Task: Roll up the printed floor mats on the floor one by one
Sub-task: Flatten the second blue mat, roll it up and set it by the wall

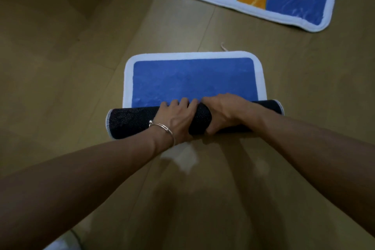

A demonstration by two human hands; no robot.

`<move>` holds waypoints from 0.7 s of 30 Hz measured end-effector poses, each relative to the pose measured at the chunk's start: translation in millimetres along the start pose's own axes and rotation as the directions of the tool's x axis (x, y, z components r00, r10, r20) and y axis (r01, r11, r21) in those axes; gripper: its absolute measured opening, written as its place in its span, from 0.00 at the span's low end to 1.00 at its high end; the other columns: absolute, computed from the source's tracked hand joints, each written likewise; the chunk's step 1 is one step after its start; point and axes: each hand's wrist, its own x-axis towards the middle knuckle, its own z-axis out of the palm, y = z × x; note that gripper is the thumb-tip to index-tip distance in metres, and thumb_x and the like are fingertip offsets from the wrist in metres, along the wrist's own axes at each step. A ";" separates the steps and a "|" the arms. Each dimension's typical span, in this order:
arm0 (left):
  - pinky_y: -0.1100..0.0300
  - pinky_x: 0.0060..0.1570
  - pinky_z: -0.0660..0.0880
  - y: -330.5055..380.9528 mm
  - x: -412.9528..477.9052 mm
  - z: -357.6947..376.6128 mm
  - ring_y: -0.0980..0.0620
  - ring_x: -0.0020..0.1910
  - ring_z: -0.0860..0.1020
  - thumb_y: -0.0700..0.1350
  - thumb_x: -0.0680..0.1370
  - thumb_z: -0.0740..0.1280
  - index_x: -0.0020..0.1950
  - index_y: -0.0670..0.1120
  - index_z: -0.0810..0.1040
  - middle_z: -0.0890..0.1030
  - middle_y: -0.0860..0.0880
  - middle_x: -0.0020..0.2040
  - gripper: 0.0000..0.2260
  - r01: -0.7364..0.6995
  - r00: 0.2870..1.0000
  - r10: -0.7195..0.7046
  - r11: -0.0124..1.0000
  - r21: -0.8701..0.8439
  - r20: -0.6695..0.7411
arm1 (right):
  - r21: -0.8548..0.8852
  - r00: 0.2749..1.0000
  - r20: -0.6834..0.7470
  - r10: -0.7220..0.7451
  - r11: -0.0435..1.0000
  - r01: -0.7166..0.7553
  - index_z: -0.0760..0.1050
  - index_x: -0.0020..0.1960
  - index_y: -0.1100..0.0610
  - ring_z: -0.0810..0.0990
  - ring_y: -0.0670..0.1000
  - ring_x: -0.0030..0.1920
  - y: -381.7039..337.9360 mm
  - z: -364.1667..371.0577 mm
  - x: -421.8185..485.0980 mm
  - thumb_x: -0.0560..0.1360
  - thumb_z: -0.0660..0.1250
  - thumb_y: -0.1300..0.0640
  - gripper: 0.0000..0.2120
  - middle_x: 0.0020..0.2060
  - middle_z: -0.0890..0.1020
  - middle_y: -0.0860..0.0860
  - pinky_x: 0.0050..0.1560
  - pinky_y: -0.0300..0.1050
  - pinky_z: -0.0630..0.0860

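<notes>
A blue floor mat with a white border [192,79] lies on the wooden floor, its near part wound into a roll [129,122] that shows the dark dotted backing. My left hand [178,117], with a bracelet on the wrist, grips the middle of the roll, fingers curled over its far side. My right hand [225,111] grips the roll just to the right, fingers wrapped over the top. The far part of the mat lies flat beyond the roll.
A second mat [304,2], blue with a white border and an orange and white figure, lies flat at the far right, partly cut off by the frame. A short loose thread [224,46] sticks out at the near mat's far edge. Wooden floor [60,67] surrounds both.
</notes>
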 end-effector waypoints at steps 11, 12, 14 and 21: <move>0.51 0.48 0.73 -12.9 10.6 -9.6 0.45 0.54 0.75 0.63 0.62 0.74 0.69 0.50 0.61 0.73 0.48 0.58 0.42 -0.003 0.995 0.021 0.985 -0.175 0.100 | -0.145 0.985 -0.172 -0.028 0.989 0.003 0.63 0.65 0.52 0.75 0.55 0.48 -4.4 9.2 -5.1 0.67 0.70 0.41 0.32 0.51 0.74 0.51 0.47 0.50 0.69; 0.50 0.49 0.71 -11.6 7.7 -7.5 0.44 0.55 0.74 0.63 0.63 0.73 0.71 0.49 0.59 0.71 0.47 0.59 0.44 -0.021 0.998 0.026 0.995 -0.095 0.057 | -0.050 0.997 -0.076 0.004 0.999 -0.008 0.64 0.62 0.50 0.75 0.54 0.46 -3.6 -0.2 -1.5 0.65 0.71 0.41 0.31 0.48 0.74 0.49 0.45 0.48 0.72; 0.50 0.50 0.70 -9.4 5.4 -5.3 0.44 0.54 0.74 0.62 0.67 0.70 0.70 0.48 0.60 0.72 0.46 0.58 0.39 -0.037 0.999 0.038 0.999 -0.012 0.013 | 0.049 0.998 0.048 0.044 0.998 -0.046 0.66 0.59 0.49 0.76 0.52 0.45 -4.0 -7.4 2.2 0.63 0.73 0.42 0.29 0.47 0.76 0.48 0.48 0.49 0.75; 0.57 0.43 0.72 -19.3 23.7 -22.1 0.48 0.47 0.77 0.61 0.63 0.73 0.60 0.52 0.68 0.78 0.49 0.53 0.30 0.004 0.980 0.051 0.961 -0.276 0.191 | -0.330 0.899 -0.423 -0.115 0.944 -0.034 0.62 0.68 0.54 0.74 0.57 0.51 -2.0 31.1 -19.9 0.72 0.67 0.46 0.29 0.55 0.74 0.54 0.52 0.52 0.69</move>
